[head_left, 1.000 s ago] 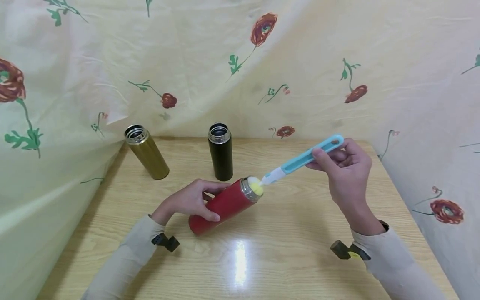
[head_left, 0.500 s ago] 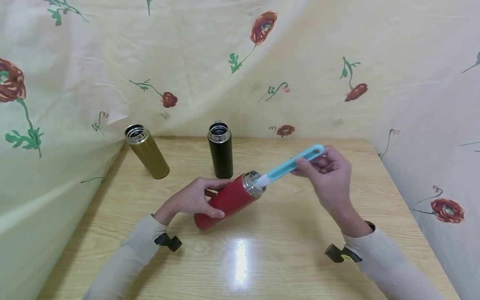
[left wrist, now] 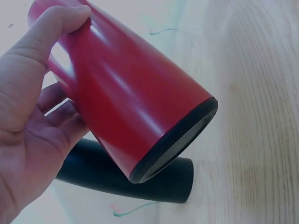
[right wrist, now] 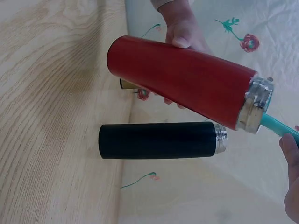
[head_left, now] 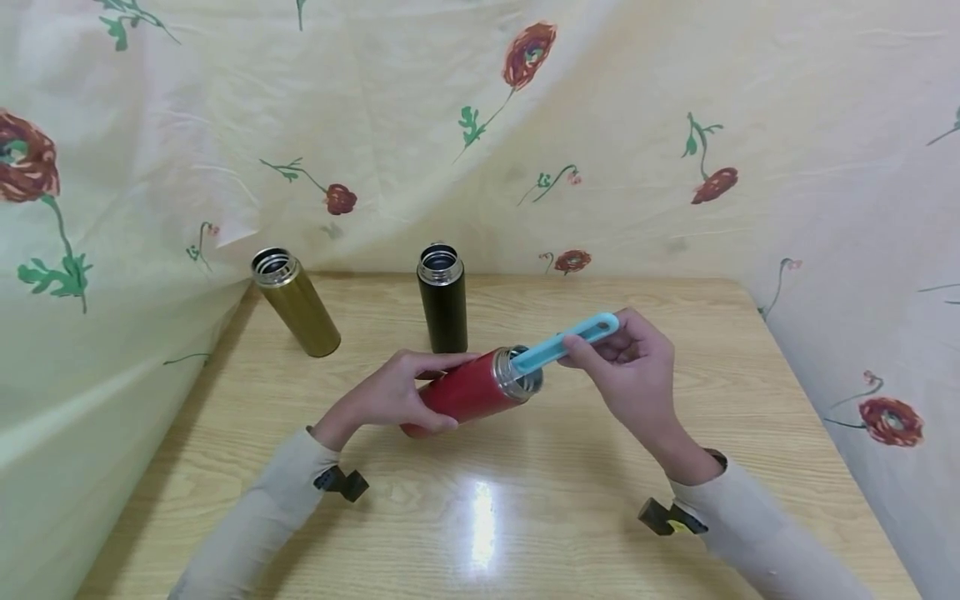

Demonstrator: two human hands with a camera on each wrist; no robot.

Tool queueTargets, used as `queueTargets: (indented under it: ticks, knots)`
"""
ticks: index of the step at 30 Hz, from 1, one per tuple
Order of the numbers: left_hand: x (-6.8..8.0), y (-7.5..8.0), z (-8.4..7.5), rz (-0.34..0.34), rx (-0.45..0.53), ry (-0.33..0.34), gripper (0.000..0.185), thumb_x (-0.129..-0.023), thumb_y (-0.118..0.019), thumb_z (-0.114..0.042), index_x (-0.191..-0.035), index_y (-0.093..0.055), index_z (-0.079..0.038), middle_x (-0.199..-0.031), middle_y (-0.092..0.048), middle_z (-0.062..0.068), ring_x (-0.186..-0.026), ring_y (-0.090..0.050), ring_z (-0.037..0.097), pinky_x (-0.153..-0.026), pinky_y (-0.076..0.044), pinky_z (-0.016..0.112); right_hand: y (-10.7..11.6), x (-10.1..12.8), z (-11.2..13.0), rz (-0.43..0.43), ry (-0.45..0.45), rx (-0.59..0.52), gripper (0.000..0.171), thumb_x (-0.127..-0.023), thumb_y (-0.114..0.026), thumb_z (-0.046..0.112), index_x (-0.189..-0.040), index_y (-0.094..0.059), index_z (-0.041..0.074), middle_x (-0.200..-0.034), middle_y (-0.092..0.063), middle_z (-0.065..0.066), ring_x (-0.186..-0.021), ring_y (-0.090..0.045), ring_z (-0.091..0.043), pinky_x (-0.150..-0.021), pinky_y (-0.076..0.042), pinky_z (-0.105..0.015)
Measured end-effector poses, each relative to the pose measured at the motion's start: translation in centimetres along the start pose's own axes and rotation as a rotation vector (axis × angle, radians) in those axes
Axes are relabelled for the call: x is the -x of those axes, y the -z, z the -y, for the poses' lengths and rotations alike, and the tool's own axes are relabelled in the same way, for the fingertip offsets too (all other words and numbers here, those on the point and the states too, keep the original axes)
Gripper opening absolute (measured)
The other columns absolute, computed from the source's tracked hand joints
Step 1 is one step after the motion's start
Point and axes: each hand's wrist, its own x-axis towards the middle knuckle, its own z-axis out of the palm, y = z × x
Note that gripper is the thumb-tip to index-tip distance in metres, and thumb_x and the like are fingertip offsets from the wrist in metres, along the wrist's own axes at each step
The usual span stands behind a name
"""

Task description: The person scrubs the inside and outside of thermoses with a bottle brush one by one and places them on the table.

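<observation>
The left hand point(head_left: 390, 398) is wrapped round the red flask point(head_left: 468, 392), thumb on the near side and fingers over the top — a full grasp, with the flask tipped well over, its steel mouth pointing to the right and its base raised off the wooden table point(head_left: 525, 517). That puts the flask above the middle of the table, a little toward the back edge. From the left wrist view the black base ring of the flask faces the camera and the thumb lies along the red wall.

The right hand point(head_left: 626, 375) pinches the teal handle of the bottle brush point(head_left: 566, 343) between thumb and fingers, near the handle's looped end. The brush runs down and left into the flask's mouth — its head is inside and out of sight, only the handle shows. The right wrist view confirms it: teal handle emerging from the steel rim.

Just behind the red flask stands the black flask point(head_left: 442, 298), upright and uncapped, near the back edge. The gold flask point(head_left: 295, 302) stands open too, leaning in the view, by the back left corner. A flowered cloth point(head_left: 600, 125) hangs behind and round the sides of the table.
</observation>
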Motion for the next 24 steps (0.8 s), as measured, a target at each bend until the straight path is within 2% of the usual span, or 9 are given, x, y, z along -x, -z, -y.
queueTargets:
  ticks: [8, 17, 24]
  knots:
    - [0.1, 0.2, 0.2, -0.022, 0.004, 0.000, 0.082, -0.077, -0.090, -0.021, -0.151, -0.052, -0.027, -0.135, -0.064, -0.004, -0.119, -0.063, 0.018, -0.095, -0.057, 0.041, -0.1, 0.2, 0.2, -0.012, 0.004, 0.027, 0.015, -0.084, -0.067, -0.023, -0.090, -0.054, -0.018, -0.087, -0.077, -0.011, -0.071, -0.076, -0.018, -0.062, -0.061, -0.030]
    - [0.2, 0.4, 0.4, -0.037, -0.001, 0.014, 0.082, -0.078, -0.090, -0.022, -0.151, -0.052, -0.029, -0.135, -0.064, -0.004, -0.120, -0.063, 0.019, -0.096, -0.057, 0.041, 0.3, -0.1, 0.6, -0.051, 0.055, 0.039, 0.015, -0.082, -0.068, -0.023, -0.088, -0.054, -0.019, -0.085, -0.077, -0.012, -0.067, -0.076, -0.018, -0.058, -0.060, -0.028]
    - [0.5, 0.8, 0.6, -0.020, 0.017, 0.043, 0.083, -0.078, -0.090, -0.024, -0.151, -0.051, -0.030, -0.137, -0.064, -0.004, -0.120, -0.062, 0.020, -0.096, -0.057, 0.044, 1.2, -0.8, 1.2, -0.100, 0.067, -0.009, 0.014, -0.083, -0.066, -0.024, -0.090, -0.055, -0.021, -0.084, -0.076, -0.015, -0.066, -0.075, -0.021, -0.059, -0.061, -0.030]
